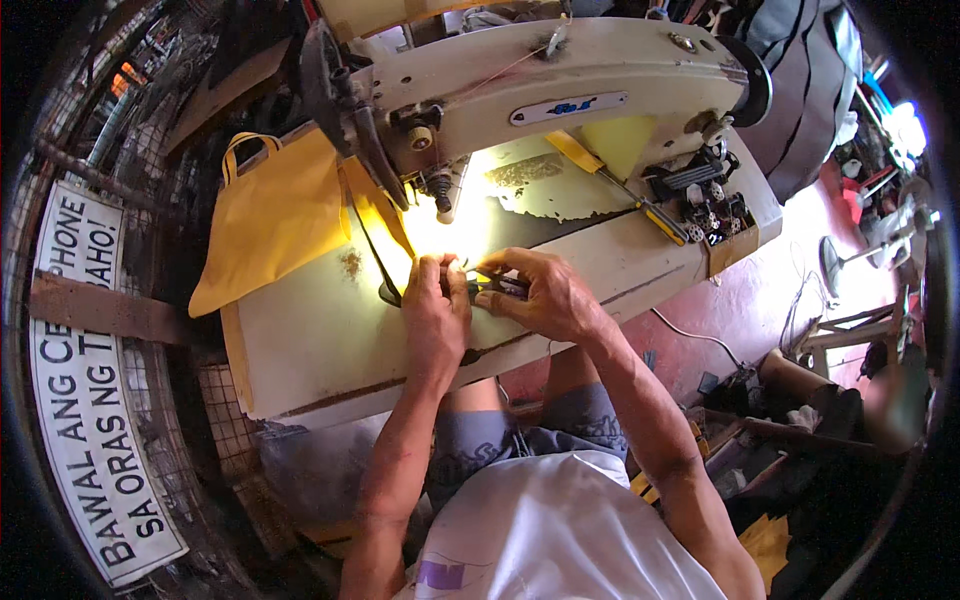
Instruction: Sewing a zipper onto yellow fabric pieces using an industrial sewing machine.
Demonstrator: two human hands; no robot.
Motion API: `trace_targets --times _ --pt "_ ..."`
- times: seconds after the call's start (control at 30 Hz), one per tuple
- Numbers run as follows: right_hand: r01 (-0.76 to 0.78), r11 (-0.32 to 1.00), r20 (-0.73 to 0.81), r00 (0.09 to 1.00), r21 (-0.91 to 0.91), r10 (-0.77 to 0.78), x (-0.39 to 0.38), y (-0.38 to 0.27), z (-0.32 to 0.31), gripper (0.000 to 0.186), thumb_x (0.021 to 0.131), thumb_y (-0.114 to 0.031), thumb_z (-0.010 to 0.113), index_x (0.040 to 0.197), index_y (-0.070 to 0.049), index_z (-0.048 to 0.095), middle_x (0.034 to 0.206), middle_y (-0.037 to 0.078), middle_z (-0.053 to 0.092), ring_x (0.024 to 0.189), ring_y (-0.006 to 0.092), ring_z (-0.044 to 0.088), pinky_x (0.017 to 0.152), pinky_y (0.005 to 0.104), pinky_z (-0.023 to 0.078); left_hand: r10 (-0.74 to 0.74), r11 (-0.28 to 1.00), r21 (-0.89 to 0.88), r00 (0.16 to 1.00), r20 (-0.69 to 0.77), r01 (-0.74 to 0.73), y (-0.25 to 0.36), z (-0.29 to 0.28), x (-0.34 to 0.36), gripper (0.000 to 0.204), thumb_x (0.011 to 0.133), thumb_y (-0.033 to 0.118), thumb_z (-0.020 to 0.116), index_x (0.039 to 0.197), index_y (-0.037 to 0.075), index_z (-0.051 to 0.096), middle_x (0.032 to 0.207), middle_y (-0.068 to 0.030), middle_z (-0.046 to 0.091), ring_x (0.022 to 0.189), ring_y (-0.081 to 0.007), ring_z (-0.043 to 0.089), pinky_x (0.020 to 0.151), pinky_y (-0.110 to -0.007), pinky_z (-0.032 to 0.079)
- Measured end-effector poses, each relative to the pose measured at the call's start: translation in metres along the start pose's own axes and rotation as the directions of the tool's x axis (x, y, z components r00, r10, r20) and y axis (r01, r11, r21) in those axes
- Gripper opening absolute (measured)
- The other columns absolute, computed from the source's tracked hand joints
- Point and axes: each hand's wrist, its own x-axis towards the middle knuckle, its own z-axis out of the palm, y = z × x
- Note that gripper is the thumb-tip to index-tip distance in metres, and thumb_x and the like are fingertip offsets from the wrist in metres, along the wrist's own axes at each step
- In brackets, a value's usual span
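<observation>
Close together in front of the sewing machine (620,70), my two hands work over its pale table. My left hand (437,310) is closed in a pinch, with its fingertips at the edge of the bright lamp light; what lies between them is too small to make out. The fingers of my right hand (548,292) are wrapped round a small dark tool (513,286) whose kind I cannot tell. Left of my left hand lies a yellow fabric piece (285,215) with a looped handle. A narrow black strip (374,250) runs down beside it toward my left wrist.
A yellow-and-black handled tool (660,220) lies under the machine arm, beside a box of metal bobbins (722,212). A wire grille with a white sign (90,400) stands at the left. On the right are a fan (832,265) and a cluttered wooden shelf (750,450).
</observation>
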Motion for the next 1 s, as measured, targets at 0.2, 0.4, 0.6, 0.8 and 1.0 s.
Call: trace_targets --times 0.2,0.4,0.6,0.8,1.0 --pt "-0.013 1.0 -0.207 0.978 0.021 0.017 0.012 0.006 0.025 0.029 0.09 -0.021 0.072 0.108 0.001 0.066 0.09 0.015 0.073 0.079 0.0174 0.067 0.074 0.0334 0.053 0.084 0.96 0.273 0.994 -0.072 -0.061 -0.005 -0.013 -0.018 0.04 0.093 0.0 0.055 0.133 -0.001 0.047 0.104 -0.0205 0.059 0.092 -0.0302 0.061 0.083 -0.041 0.051" --pt "-0.141 0.99 -0.273 0.953 -0.005 0.134 0.002 -0.018 0.022 0.026 0.09 -0.018 0.071 0.108 0.001 0.066 0.086 0.015 0.072 0.072 0.0156 0.063 0.068 0.0318 0.052 0.103 0.97 0.217 0.994 0.026 -0.106 -0.009 -0.025 -0.014 0.041 0.09 -0.003 0.053 0.131 -0.002 0.048 0.106 -0.0206 0.06 0.098 -0.0336 0.062 0.086 -0.042 0.051" --pt "-0.168 0.986 -0.232 0.958 0.016 0.167 -0.006 -0.026 0.039 0.027 0.088 -0.017 0.069 0.111 -0.003 0.065 0.088 0.023 0.071 0.084 0.0392 0.07 0.075 0.0423 0.055 0.136 0.967 0.196 0.979 0.153 -0.165 0.001 -0.025 -0.013 0.044 0.087 -0.003 0.055 0.13 -0.003 0.045 0.113 -0.0238 0.054 0.107 -0.0403 0.055 0.092 -0.046 0.048" --pt "-0.109 0.99 -0.246 0.961 0.09 0.128 0.015 -0.007 0.045 0.03 0.088 -0.018 0.068 0.113 -0.001 0.064 0.093 0.024 0.07 0.087 0.0392 0.07 0.075 0.0429 0.054 0.271 0.911 0.254 0.935 0.229 -0.326 0.0 -0.031 0.001 0.053 0.089 0.005 0.058 0.14 0.001 0.043 0.123 -0.0286 0.049 0.116 -0.0466 0.052 0.101 -0.047 0.044" --pt "-0.065 0.998 -0.257 0.964 0.019 0.067 0.022 -0.01 0.038 0.026 0.088 -0.018 0.069 0.106 0.0 0.064 0.09 0.024 0.069 0.081 0.0359 0.07 0.072 0.0414 0.053 0.258 0.923 0.214 0.927 0.273 -0.32 -0.011 -0.03 0.022 0.025 0.09 0.004 0.061 0.115 -0.001 0.061 0.103 -0.0229 0.06 0.097 -0.0402 0.061 0.086 -0.046 0.05"
